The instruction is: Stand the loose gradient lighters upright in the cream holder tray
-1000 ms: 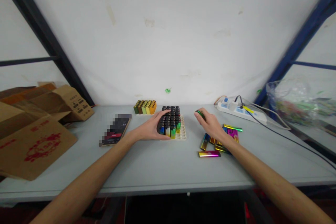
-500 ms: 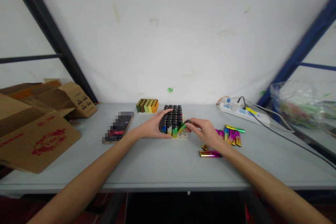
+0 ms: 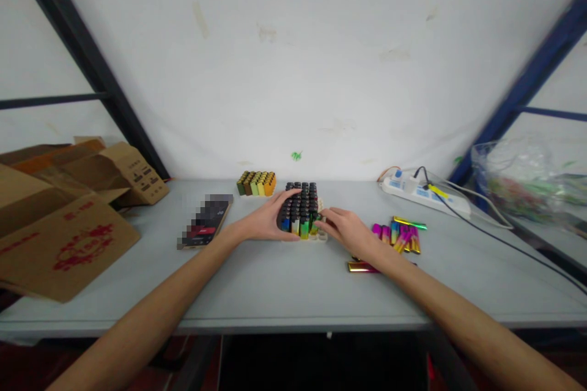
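Upright lighters with black tops [image 3: 301, 198] stand in packed rows in a white holed tray [image 3: 323, 236] before me. My left hand [image 3: 266, 220] wraps round the left side of this block, fingers behind and thumb along the front. At the front right, my right hand [image 3: 343, 227] pinches a green lighter [image 3: 315, 223], which stands among the others at the row's end; the fingertips partly cover it. Shiny magenta, gold and blue pieces [image 3: 398, 235] lie loosely beyond my right wrist, and a gold-and-magenta one [image 3: 360, 267] lies partly under the forearm.
Behind my left hand is a block of gold and green pieces [image 3: 257, 183]. A phone [image 3: 206, 223] with a pixelated screen lies left, near open cardboard boxes [image 3: 87, 220]. On the right are a white power strip [image 3: 424, 197] with cables and a clear plastic bag [image 3: 518, 177].
The green lighter was tilted in my right fingers and now stands more upright in the tray's front row. My right hand has moved slightly left; the left hand keeps its hold.
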A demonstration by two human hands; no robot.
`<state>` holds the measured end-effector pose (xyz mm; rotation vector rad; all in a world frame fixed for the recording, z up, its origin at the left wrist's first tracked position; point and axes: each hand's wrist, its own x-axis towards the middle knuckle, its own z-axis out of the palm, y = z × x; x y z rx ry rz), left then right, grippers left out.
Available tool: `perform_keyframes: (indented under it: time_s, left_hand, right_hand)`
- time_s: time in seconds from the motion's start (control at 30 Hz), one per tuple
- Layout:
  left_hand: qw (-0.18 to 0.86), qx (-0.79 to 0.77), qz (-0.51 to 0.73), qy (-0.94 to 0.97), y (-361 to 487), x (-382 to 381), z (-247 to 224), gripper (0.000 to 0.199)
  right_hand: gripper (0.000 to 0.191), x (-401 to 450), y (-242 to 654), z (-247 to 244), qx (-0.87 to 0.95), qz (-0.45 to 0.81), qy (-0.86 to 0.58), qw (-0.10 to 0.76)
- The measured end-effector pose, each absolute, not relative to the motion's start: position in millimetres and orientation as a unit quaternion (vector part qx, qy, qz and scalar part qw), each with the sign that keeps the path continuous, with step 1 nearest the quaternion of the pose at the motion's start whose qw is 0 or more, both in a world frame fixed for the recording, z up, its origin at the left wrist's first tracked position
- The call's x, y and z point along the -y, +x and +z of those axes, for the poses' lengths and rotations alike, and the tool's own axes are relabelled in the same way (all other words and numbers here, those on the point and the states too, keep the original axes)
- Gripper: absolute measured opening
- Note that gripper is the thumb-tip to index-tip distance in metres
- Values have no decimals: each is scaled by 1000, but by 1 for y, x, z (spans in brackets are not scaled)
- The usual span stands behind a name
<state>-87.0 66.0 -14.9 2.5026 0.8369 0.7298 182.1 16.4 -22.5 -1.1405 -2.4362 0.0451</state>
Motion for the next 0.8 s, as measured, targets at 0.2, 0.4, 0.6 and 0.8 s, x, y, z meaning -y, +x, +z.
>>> perform_keyframes:
  time_s: [0.2,0.4,0.6,0.8]
  left_hand:
    - [193,-306,251,898,-87,-65,-13,112]
    - [196,-315,240,897,-86,-61,-9,112]
    - [191,-316,241,897,-86,-62,-9,111]
    - [193,-320,241,896,-87,-62,-9,112]
  right_hand:
    - [38,-22,203,-13,904,24,-391,173]
    - [30,-33,265,6,867,48,-480,124]
    - [41,-36,307,11,773,59,-631,36]
    - [40,-25,286,13,778,139,-612,11]
